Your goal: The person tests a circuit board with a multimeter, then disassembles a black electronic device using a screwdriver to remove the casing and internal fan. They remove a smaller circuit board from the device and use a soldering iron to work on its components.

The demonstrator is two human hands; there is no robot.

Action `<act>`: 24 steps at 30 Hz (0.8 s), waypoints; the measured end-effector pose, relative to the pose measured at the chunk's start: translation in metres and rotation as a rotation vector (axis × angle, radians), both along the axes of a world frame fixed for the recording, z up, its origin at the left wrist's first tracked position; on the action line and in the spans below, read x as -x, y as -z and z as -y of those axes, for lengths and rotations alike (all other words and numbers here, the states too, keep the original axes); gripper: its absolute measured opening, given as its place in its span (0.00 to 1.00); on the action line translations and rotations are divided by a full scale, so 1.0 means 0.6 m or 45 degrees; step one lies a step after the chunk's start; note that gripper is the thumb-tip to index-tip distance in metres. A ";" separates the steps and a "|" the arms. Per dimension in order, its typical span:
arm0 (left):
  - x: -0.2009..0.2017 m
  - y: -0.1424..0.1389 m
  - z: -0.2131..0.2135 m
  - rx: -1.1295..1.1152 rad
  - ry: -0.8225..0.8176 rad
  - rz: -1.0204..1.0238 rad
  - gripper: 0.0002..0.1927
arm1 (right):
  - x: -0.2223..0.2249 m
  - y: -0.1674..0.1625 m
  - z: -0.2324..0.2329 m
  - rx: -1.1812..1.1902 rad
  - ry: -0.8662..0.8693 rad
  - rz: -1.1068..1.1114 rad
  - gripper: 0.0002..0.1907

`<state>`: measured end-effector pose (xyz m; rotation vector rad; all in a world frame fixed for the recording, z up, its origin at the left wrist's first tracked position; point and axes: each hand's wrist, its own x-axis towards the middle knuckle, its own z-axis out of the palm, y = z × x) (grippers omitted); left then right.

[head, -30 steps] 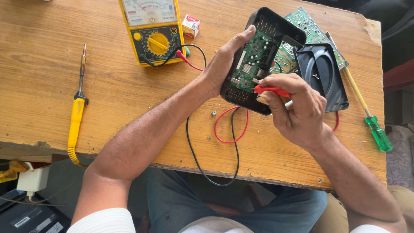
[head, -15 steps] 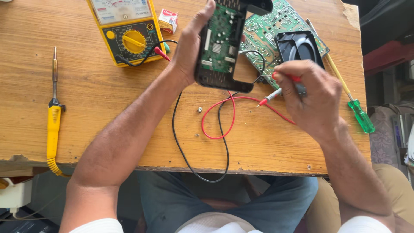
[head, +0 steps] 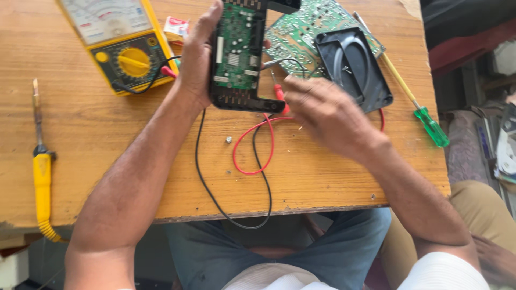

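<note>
At nine o'clock on the wooden table (head: 97, 161) lies a yellow-handled soldering iron (head: 41, 166). At eleven sits a yellow multimeter (head: 119, 45). The left hand (head: 196, 56) wraps its fingers around the left edge of an opened black device (head: 240, 53), green board showing, near twelve o'clock. The right hand (head: 328, 115), blurred, pinches a red probe (head: 279, 96) at the device's lower corner. At two o'clock lie a loose circuit board (head: 301, 27), a black cover (head: 355, 67) and a green-handled screwdriver (head: 424, 118).
</note>
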<state>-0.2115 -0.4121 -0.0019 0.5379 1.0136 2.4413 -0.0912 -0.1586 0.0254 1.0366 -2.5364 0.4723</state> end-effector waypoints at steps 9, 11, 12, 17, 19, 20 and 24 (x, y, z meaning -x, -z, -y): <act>-0.006 -0.013 -0.001 -0.029 0.080 0.014 0.31 | -0.032 -0.037 -0.267 -0.509 1.170 0.212 0.22; -0.011 -0.008 -0.003 -0.045 0.066 0.040 0.31 | -0.058 -0.022 -0.292 -0.510 1.311 0.407 0.26; -0.013 -0.006 -0.004 -0.039 0.057 0.069 0.31 | -0.072 -0.011 -0.300 -0.513 1.349 0.456 0.25; -0.012 -0.002 -0.012 -0.018 0.102 0.074 0.31 | -0.109 0.023 -0.330 -0.516 1.457 0.492 0.18; -0.012 -0.002 -0.012 0.002 0.126 0.017 0.31 | -0.109 0.026 -0.339 -0.470 1.407 0.415 0.18; -0.011 -0.002 -0.012 -0.008 0.127 0.002 0.31 | -0.105 0.025 -0.343 -0.451 1.374 0.372 0.19; -0.009 0.004 -0.018 -0.030 0.140 -0.015 0.30 | -0.090 0.007 -0.349 0.053 1.274 0.300 0.18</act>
